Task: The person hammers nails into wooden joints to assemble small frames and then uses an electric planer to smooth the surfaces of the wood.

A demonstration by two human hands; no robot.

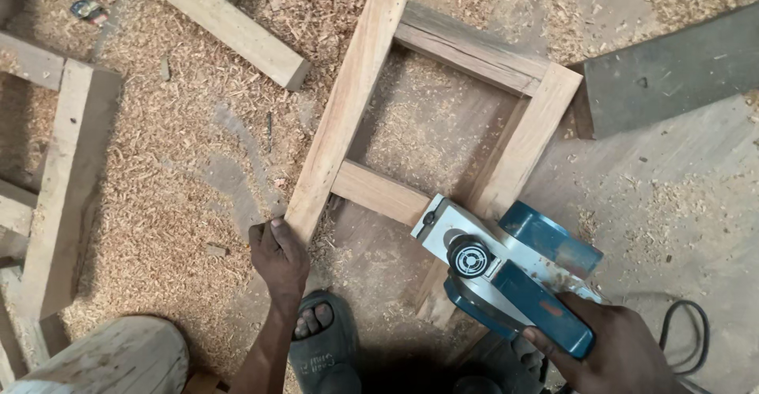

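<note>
A wooden frame [352,101] of four joined boards lies on the sawdust-covered floor. My left hand [278,256] grips the near end of its left rail, fingers curled over the corner. My right hand [613,350] is closed around the handle of a blue and silver electric planer [506,271]. The planer rests on the near end of the frame's right rail [526,137], nose pointing up-left. My sandalled foot [320,339] stands between the two hands.
Wood shavings cover the floor. A loose timber beam [225,22] lies at the top left, and more boards [67,180] at the left edge. A dark slab [672,70] lies top right. A black cable [688,335] loops at the lower right. A pale log [111,358] is bottom left.
</note>
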